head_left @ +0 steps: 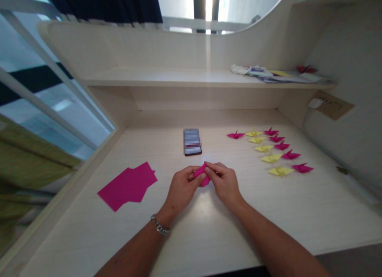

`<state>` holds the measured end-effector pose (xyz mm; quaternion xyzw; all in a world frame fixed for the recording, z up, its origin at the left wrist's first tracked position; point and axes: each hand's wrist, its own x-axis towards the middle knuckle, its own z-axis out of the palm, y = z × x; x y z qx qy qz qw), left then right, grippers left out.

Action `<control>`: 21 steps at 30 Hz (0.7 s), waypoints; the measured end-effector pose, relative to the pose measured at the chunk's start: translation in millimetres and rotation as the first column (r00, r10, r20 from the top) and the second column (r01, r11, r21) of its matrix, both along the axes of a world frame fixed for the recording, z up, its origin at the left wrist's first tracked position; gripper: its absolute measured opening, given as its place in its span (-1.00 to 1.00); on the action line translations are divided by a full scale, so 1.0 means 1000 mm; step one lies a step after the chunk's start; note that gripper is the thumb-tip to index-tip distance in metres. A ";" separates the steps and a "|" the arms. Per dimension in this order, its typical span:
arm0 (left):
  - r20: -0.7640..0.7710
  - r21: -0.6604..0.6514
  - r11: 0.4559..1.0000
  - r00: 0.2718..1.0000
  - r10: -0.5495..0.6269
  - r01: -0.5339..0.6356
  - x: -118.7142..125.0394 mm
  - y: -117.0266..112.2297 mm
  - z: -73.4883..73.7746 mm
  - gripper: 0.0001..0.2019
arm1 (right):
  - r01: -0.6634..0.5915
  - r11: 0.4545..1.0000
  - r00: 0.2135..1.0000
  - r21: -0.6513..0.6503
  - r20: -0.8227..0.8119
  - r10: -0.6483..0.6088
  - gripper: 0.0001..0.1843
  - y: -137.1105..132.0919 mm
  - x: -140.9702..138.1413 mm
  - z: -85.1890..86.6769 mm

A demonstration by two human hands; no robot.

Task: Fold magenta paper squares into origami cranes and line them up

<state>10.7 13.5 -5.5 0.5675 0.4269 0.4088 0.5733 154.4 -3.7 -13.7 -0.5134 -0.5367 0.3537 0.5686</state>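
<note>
Phone (pixel 192 142), its lit screen blurred, lay flat on a pale desk (pixel 158 127). Just nearer the viewer than the phone, two bare hands held a small folded piece of bright pink paper (pixel 204 176) between them. The left hand (pixel 182 186), with a silver chain bracelet (pixel 158 227) at its wrist, gripped the folded paper between thumb and fingers; the right hand (pixel 225 182) pinched it from the other side. Left of the phone and nearer the viewer, flat pink sheets (pixel 127 187) overlapped one another. Right of the phone, five yellow paper cranes (pixel 271 158) and six pink paper cranes (pixel 303 168) sat close together, mostly in two slanting rows, one pink bird closest to the phone. Beyond the phone, a shelf (pixel 179 77) bore loose papers (pixel 259 73) towards its right end.
</note>
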 end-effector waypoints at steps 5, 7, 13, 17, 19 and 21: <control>0.024 -0.060 0.998 1.000 -0.011 0.012 0.001 0.002 0.000 -0.66 | 0.014 0.997 0.995 -0.071 -0.100 -0.022 -0.78 0.002 0.000 0.000; 0.047 -0.096 0.995 0.999 -0.021 0.026 0.000 0.002 0.000 -0.66 | 0.005 0.995 0.990 -0.095 -0.139 -0.018 -0.79 0.002 0.000 0.001; 0.058 -0.130 0.991 0.998 -0.011 0.018 0.000 0.003 -0.001 -0.69 | -0.049 0.988 0.967 -0.148 -0.253 0.010 -0.80 0.005 0.002 0.002; 0.051 -0.151 0.986 0.997 -0.058 0.065 0.000 0.003 -0.002 -0.70 | -0.043 0.986 0.969 -0.160 -0.248 0.002 -0.83 0.006 0.004 0.002; 0.031 -0.139 0.987 0.996 -0.078 0.082 -0.002 0.004 -0.003 -0.70 | -0.049 0.986 0.969 -0.161 -0.248 0.008 -0.82 0.007 0.004 0.002; -0.002 -0.089 0.995 0.999 -0.047 0.047 -0.003 0.005 -0.003 -0.71 | -0.074 0.982 0.956 -0.172 -0.294 0.021 -0.77 0.007 0.004 0.002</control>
